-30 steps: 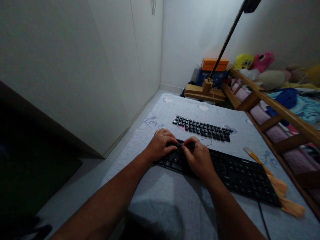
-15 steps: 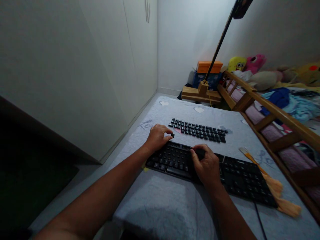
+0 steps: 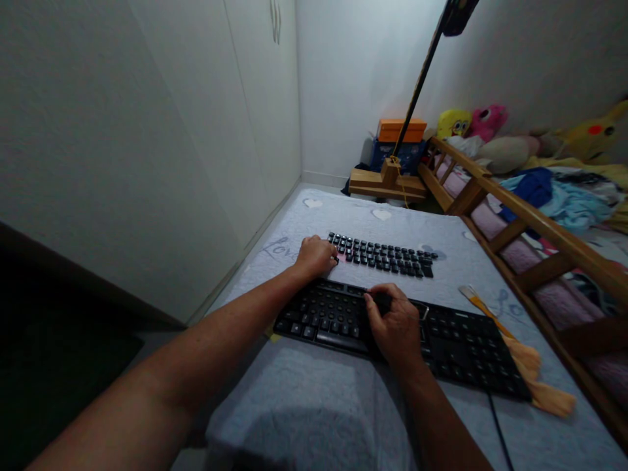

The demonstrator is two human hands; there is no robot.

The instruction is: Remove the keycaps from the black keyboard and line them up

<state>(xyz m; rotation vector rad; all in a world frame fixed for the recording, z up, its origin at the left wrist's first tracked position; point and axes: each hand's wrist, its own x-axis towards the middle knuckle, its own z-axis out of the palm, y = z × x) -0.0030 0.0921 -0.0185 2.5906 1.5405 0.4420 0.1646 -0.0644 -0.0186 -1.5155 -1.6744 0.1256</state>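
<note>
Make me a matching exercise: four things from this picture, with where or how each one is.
1. Loose keycaps
2. Cloth
3. Left hand
4. Right hand

A. Over the keyboard
B. At the left end of the keycap rows
C. Set out in rows
D. Orange and crumpled

Pairs: 1-C, 2-D, 3-B, 4-A

1. We see a pale wardrobe (image 3: 196, 131) filling the left, its handles (image 3: 275, 26) high up.
2. Beyond it, our wall (image 3: 338, 78) is whitish under dim light.
3. Grey floor (image 3: 164, 337) runs along the wardrobe.
4. Near the wall we have an orange box (image 3: 387, 131) above a blue box (image 3: 413, 154).
5. Right, we see a wooden rail (image 3: 520, 198), toys (image 3: 488, 123) and bedding (image 3: 579, 204) beyond.
</note>
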